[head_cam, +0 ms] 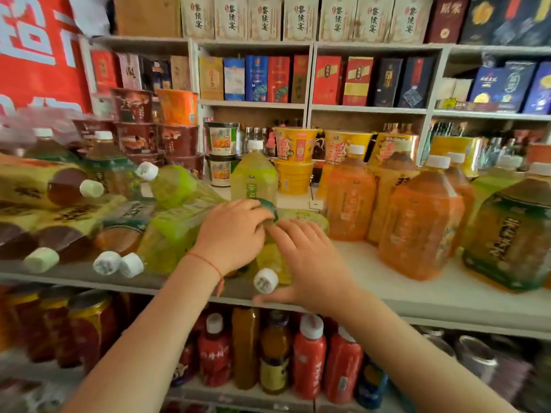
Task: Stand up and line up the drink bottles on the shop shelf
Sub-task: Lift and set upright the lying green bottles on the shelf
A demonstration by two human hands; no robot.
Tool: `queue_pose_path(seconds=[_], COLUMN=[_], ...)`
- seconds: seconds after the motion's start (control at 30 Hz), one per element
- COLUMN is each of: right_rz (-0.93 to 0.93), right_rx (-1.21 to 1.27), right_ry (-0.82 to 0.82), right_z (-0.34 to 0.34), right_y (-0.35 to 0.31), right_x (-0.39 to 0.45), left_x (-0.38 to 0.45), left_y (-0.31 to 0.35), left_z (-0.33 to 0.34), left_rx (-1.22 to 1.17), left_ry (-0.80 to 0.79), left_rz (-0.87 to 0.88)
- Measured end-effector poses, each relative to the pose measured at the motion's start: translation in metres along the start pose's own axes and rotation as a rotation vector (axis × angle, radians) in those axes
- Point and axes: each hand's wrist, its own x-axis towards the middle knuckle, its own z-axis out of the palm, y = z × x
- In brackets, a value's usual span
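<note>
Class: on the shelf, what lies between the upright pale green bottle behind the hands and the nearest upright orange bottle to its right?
In the head view, bare white shelf separates the green bottle from the orange bottle.

Single head-worn view, close, looking forward and down over the shelf (417, 296) front at bottle level

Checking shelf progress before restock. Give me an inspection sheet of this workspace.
Surface: white shelf board, bare patch at front right.
Job's things: yellow-green bottle lying, cap toward the shelf edge; toppled bottles piled left; orange bottles upright right; one green bottle upright behind.
Clutter: noodle cups at back.
Grippers: left hand and right hand on the lying bottle.
Cables: nothing seen.
Surroundings: boxed goods above, small bottles below.
</note>
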Motion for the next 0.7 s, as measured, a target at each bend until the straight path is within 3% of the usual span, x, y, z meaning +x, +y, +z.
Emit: queue_pose_path(seconds=[0.2,0.3,0.5,0.7], right_rz=[-0.082,0.078,0.584,0.739], right_rx=[-0.086,0.080,0.727,0.633], right_ry=[0.279,0.404,0.287,0.297], right_z=[0.007,-0.019,-0.062,-0.061], right_y=[0.000,0.011,0.037,0.050], right_x=[0.007,0.020,0.062,0.075], left_x=[0.000,0.001,0.008,0.020], left_y=[-0.001,0.000,0.019,0.053], left_z=[0.001,-0.007,-0.017,-0.007], left_rx=[-0.062,-0.158,-0.211,-0.250], left_ry=[0.055,0.007,-0.180,-0.138], left_rz=[0.014,-0.026,-0.057,-0.116])
